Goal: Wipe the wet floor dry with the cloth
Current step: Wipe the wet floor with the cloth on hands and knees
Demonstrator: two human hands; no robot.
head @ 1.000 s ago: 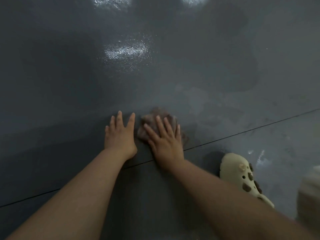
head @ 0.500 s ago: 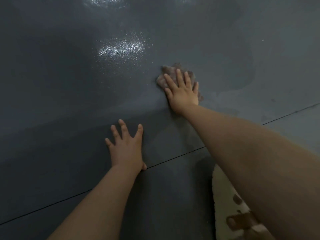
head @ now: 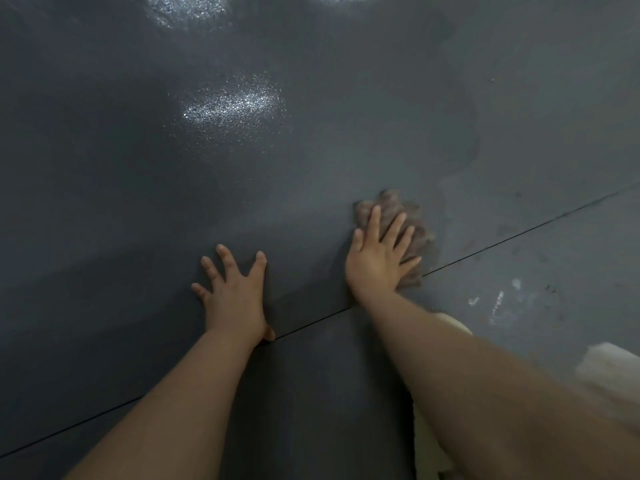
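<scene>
No readable text anywhere here, honestly. The grey floor [head: 311, 168] has glare patches and a thin seam line but no markings or numbers. The brownish cloth [head: 412, 230] shows no tag or print (it's crumpled under the right hand [head: 377, 258] anyway). The cream-coloured thing [head: 429, 445] poking out behind the right forearm is too hidden and blurry to show a logo.

Glossy grey floor [head: 138, 168], thin dark seam [head: 519, 235]

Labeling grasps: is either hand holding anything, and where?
No grip. Right hand presses flat on the brown cloth; left hand rests flat on the floor.
</scene>
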